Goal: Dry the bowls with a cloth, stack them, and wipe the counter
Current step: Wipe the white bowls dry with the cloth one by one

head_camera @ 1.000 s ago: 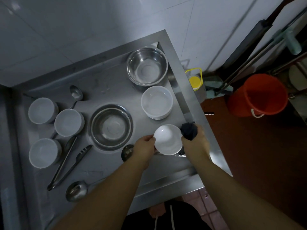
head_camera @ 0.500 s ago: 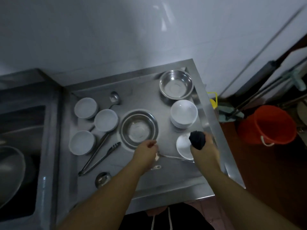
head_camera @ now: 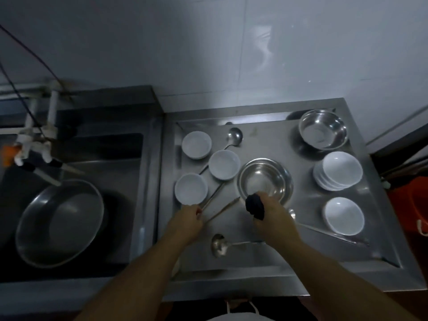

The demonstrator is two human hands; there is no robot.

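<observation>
Three single white bowls stand at the counter's left: one at the back, one in the middle, one nearest me. My left hand is at the near rim of that nearest bowl, beside the tongs, fingers loosely bent with nothing seen in it. My right hand grips a balled dark cloth over the near rim of the central steel bowl. A stack of white bowls stands at the right. A lone white bowl sits in front of it.
The steel counter also holds a second steel bowl at the back right, two ladles and a long spoon. To the left is a sink with a large steel basin under a tap. An orange bucket stands off the right edge.
The white bowl I held has been set down at the front right. My left hand moved left to the nearest bowl. My right hand carried the cloth left to the central steel bowl. The view swung left.
</observation>
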